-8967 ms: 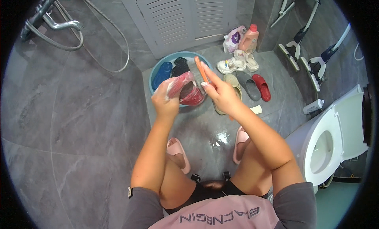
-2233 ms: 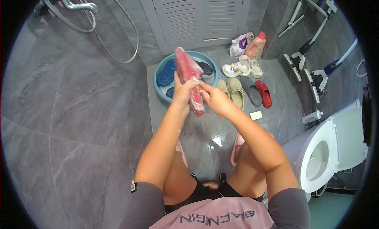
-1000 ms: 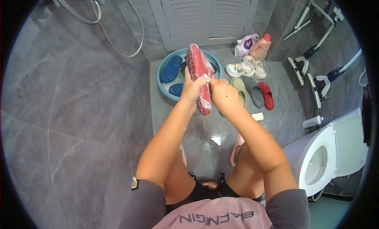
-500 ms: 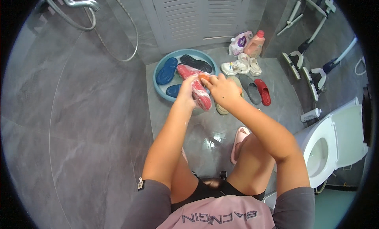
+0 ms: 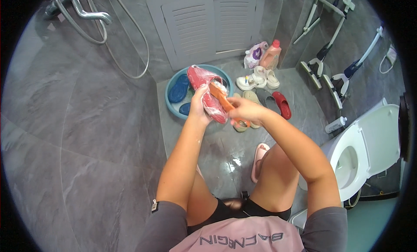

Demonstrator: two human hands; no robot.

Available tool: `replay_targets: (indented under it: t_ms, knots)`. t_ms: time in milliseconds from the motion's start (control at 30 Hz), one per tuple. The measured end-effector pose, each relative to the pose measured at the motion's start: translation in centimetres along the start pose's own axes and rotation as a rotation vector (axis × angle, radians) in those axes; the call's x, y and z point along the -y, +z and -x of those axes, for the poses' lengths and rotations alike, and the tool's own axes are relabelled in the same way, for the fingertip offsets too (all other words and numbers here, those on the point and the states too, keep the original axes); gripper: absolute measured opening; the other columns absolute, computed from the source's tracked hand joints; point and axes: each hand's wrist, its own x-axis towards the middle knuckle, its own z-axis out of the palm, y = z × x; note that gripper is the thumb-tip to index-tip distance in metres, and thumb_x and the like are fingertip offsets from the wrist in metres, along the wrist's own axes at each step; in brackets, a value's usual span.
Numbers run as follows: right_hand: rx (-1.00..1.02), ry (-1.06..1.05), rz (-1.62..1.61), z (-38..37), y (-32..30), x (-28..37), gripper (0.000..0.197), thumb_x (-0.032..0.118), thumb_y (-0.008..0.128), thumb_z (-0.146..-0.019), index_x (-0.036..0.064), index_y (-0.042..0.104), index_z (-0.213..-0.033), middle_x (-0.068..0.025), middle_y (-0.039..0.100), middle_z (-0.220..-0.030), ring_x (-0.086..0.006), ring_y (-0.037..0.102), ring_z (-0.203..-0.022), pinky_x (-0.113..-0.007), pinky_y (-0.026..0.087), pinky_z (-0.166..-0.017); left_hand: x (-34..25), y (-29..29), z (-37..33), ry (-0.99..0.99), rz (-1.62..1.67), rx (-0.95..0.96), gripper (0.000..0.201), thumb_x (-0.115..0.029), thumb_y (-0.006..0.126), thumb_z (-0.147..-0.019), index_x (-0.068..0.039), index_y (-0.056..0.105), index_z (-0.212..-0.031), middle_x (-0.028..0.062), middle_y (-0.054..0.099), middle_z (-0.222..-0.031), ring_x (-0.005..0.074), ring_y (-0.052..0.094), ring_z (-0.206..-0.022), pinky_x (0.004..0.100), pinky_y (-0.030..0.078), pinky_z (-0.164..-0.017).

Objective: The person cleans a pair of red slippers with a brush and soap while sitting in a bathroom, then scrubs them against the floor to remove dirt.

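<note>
My left hand (image 5: 200, 108) is wrapped round a soapy red clog (image 5: 200, 78), streaked with white foam and raised over the near side of a light blue basin (image 5: 168, 101). In my right hand (image 5: 249, 109) is the handle of an orange brush (image 5: 221, 99). The brush head lies at the clog's foot opening, with white foam or bristles beside it; which of these I cannot tell. Inside the basin are a blue slipper (image 5: 179, 89) and another blue piece of footwear (image 5: 185, 108), partly hidden by my left hand.
Right of the basin stand white clogs (image 5: 252, 81), beige footwear (image 5: 251, 95), a grey shoe (image 5: 268, 100) and a red clog (image 5: 282, 104). Behind are a pink bottle (image 5: 271, 54) and a white-purple bag (image 5: 255, 55). Squeegee mops (image 5: 341, 84) lean right, near a toilet (image 5: 347, 165). A shower hose (image 5: 145, 56) hangs left.
The held clog has turned so its opening shows. The brush has come into that opening, and my right hand has shifted right and down along with its handle. The head view has moved slightly.
</note>
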Motion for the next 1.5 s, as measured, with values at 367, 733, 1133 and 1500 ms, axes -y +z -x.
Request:
replay_targets:
  t_ms: [367, 733, 1133, 1500]
  knots:
    - [-0.222, 0.118, 0.006, 1.3, 1.0, 0.4, 0.042, 0.048, 0.05, -0.094, 0.0088, 0.059, -0.107, 0.0003, 0.054, -0.08, -0.0082, 0.047, -0.059, -0.024, 0.038, -0.047, -0.2, 0.0, 0.3, 0.101, -0.115, 0.144, 0.04, -0.029, 0.054, -0.086, -0.004, 0.052, -0.117, 0.0117, 0.061, -0.107, 0.0257, 0.06, -0.099, 0.0397, 0.047, -0.09]
    - [-0.204, 0.01, -0.219, -0.5, 2.6, 2.4, 0.017, 0.018, 0.06, -0.084, 0.0012, 0.056, -0.089, -0.003, 0.052, -0.062, -0.0115, 0.048, -0.042, -0.027, 0.035, -0.031, 0.7, -0.5, 0.7, -0.024, -0.188, 0.113, 0.042, -0.034, 0.054, -0.085, -0.003, 0.053, -0.114, 0.0142, 0.063, -0.096, 0.0284, 0.064, -0.078, 0.0428, 0.055, -0.067]
    - [-0.375, -0.07, 0.275, 1.0, 3.1, 3.5, 0.029, 0.016, 0.059, -0.08, -0.0029, 0.057, -0.102, -0.008, 0.057, -0.064, -0.0166, 0.053, -0.042, -0.034, 0.041, -0.037, -0.4, -0.4, -0.6, 0.121, -0.109, 0.088, 0.047, -0.01, 0.055, -0.08, -0.006, 0.046, -0.126, 0.0096, 0.06, -0.11, 0.0235, 0.06, -0.102, 0.0376, 0.05, -0.088]
    - [-0.736, -0.322, 1.137, 1.1, 2.8, 1.2, 0.025, 0.017, 0.06, -0.082, 0.0, 0.046, -0.094, -0.0219, 0.064, -0.079, -0.041, 0.064, -0.07, -0.048, 0.051, -0.062, -0.8, 1.9, 1.0, 0.061, -0.068, 0.067, 0.033, -0.028, 0.055, -0.089, -0.005, 0.053, -0.112, 0.0098, 0.064, -0.093, 0.0229, 0.064, -0.085, 0.0376, 0.053, -0.077]
